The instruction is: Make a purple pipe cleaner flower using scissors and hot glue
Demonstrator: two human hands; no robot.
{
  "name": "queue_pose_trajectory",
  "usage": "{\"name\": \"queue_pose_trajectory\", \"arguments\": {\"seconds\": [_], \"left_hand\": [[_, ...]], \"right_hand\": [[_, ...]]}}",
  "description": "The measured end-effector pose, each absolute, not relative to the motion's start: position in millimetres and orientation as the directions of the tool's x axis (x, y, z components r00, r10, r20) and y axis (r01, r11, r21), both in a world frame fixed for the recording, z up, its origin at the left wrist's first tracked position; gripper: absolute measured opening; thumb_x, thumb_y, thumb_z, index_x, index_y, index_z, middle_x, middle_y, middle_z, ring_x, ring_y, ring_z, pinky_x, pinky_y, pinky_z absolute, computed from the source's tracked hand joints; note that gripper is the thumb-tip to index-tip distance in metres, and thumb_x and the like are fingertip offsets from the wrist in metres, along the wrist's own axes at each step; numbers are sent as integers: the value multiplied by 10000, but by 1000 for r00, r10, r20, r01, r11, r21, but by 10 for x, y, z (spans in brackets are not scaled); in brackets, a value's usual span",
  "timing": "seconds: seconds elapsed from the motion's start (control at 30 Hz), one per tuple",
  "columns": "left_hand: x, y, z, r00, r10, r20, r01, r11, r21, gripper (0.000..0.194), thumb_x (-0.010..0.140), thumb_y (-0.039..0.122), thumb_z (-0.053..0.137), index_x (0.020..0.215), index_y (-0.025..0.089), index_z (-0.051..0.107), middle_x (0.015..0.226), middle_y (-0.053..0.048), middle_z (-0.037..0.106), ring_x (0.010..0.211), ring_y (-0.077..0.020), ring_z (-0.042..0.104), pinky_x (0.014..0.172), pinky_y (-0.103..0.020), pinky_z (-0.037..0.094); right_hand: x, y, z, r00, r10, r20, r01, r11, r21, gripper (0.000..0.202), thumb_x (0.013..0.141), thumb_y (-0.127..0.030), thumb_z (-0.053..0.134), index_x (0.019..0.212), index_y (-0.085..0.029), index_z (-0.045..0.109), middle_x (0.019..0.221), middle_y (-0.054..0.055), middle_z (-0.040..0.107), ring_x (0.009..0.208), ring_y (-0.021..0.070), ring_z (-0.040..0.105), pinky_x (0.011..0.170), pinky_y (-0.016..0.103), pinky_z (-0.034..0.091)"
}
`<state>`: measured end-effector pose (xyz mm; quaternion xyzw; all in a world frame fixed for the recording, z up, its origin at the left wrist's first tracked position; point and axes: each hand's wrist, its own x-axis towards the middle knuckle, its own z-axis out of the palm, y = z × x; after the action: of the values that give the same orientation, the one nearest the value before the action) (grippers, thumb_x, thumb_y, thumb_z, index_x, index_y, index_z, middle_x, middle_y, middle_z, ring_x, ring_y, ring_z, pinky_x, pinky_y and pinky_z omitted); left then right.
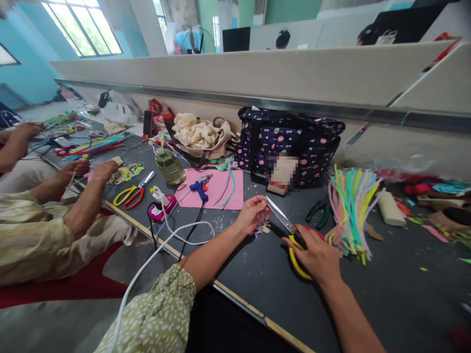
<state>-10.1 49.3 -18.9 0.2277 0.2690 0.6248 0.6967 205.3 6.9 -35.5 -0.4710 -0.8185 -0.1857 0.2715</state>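
To your left, a co-worker's hands are bent over the table, beside a small heap of coloured bits. Next comes a spare pair of scissors with yellow and red handles, then a bright pink power block and a bottle of pale liquid. Just past the bottle lies a pink sheet, with a blue glue gun and a couple of fuzzy sticks resting on it.

Your left hand is over the table, thumb and fingertips drawn together in a pinch; you can't tell from here what sits between them. Small pale and purple scraps lie just beside that hand. The working scissors run between your two hands, blade tips right by your left fingertips, though whether they touch is unclear. Your right hand is wrapped around their yellow and red handles.

Behind them stands a dark patterned bag. Further right are dark green pliers, a loose bundle of pastel fuzzy sticks and a cream roll.
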Motion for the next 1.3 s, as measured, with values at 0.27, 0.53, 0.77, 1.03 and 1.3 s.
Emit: {"name": "queue_pose_trajectory", "arguments": {"seconds": [0.27,0.53,0.77,1.03,1.3], "left_hand": [[-106,494,-190,71,991,-111,-757,126,642,349,592,261,854,812,133,616,662,13,608,574,-80,572,658,-232,485],[-109,499,-205,99,989,-107,-746,145,650,341,604,270,848,807,133,612,624,18,587,558,-77,567,675,-236,492],[-119,502,-203,88,991,-102,-743,134,656,342,591,254,852,794,134,604,622,20,599,532,-68,550,669,-249,504],[-121,495,-167,79,991,-110,-736,132,664,379,554,273,870,767,134,588,601,30,585,512,-60,525,659,-250,506],[-134,500,-191,71,993,-96,-706,118,699,349,582,290,853,757,139,592,622,25,589,524,-62,527,662,-260,517]], "right_hand": [[2042,52,-319,-414,671,615,885,456,98,405,879,-486,532,1135,-189,635,821,45,683,605,135,569,577,249,284],[2034,34,-302,-413,674,613,894,429,131,409,890,-478,514,1163,-197,633,810,41,685,577,117,539,554,255,237],[2043,37,-278,-428,651,626,885,442,145,399,887,-471,530,1152,-193,638,801,23,682,582,111,526,560,254,240],[2049,24,-289,-422,675,605,886,447,119,405,900,-473,496,1142,-187,650,788,39,674,580,107,525,553,255,236],[2058,32,-256,-459,629,627,865,478,154,360,903,-436,523,1113,-171,647,752,25,679,594,118,551,555,243,248]]}}
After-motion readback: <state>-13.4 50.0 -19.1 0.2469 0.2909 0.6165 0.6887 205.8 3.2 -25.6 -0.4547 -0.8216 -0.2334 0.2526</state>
